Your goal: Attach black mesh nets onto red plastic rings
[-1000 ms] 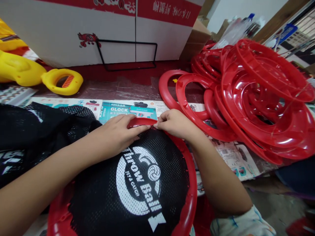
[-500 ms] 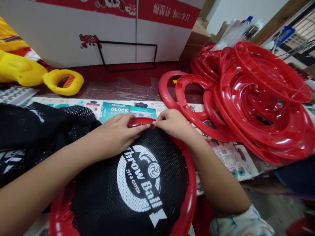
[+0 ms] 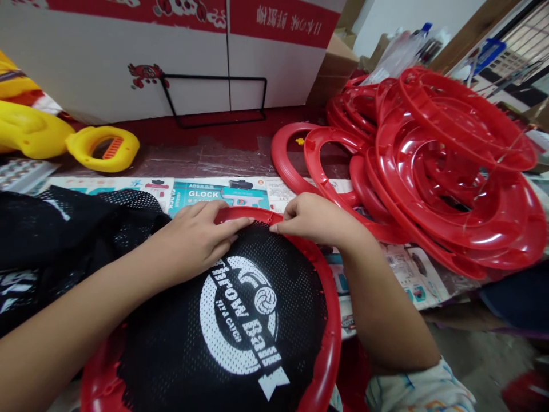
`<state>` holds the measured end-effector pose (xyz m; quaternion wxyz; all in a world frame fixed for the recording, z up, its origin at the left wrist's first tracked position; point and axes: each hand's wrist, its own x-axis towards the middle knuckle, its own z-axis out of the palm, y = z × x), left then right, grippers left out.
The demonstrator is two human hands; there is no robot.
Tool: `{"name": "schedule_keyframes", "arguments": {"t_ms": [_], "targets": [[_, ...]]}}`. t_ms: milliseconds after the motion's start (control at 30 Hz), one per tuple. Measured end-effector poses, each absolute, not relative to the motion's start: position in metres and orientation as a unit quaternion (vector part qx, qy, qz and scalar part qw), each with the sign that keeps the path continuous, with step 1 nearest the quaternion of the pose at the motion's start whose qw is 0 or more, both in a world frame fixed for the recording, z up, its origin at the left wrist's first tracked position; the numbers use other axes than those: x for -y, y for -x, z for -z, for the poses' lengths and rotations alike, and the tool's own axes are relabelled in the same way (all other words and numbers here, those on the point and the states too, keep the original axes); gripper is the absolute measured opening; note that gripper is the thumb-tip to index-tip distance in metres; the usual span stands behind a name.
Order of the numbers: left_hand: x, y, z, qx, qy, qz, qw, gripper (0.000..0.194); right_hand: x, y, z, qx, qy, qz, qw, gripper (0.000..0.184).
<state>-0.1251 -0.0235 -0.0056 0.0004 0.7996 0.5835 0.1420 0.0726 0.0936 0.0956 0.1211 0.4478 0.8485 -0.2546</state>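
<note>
A black mesh fabric [image 3: 171,343] printed "Throw Ball" in white lies across a large red plastic ring [image 3: 332,320] in front of me. My left hand [image 3: 201,232] rests at the far edge, its forefinger stretched along the mesh border and its other fingers bent against the rim. Just to its right, my right hand [image 3: 315,220] pinches the mesh edge between thumb and curled forefinger, close to a small peg on the ring. The exact spot under the right fingertips is hidden.
Several red plastic rings [image 3: 454,220] are heaped at the right. More black mesh [image 3: 81,229] lies at the left. Beyond it is a yellow plastic toy with a loop handle [image 3: 105,165]. A white and red carton [image 3: 189,54] and a black wire frame [image 3: 214,76] stand behind.
My right hand has drawn slightly toward me and away from the left fingertips. More of the ring's far rim now shows between the hands. The view has shifted a little.
</note>
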Motion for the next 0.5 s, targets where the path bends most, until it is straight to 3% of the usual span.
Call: {"name": "schedule_keyframes", "arguments": {"t_ms": [200,500], "targets": [[0.0224,0.1262,0.0062,-0.588,-0.798,-0.134,-0.008,0.045,-0.0861,-0.0679,-0.0956,-0.861,-0.424,0.228,0.164,0.011],[0.0233,0.1293,0.0064,-0.575,-0.807,-0.132,-0.013,0.045,-0.0824,-0.0691,-0.0984,-0.864,-0.437,0.229,0.106,0.012]]}}
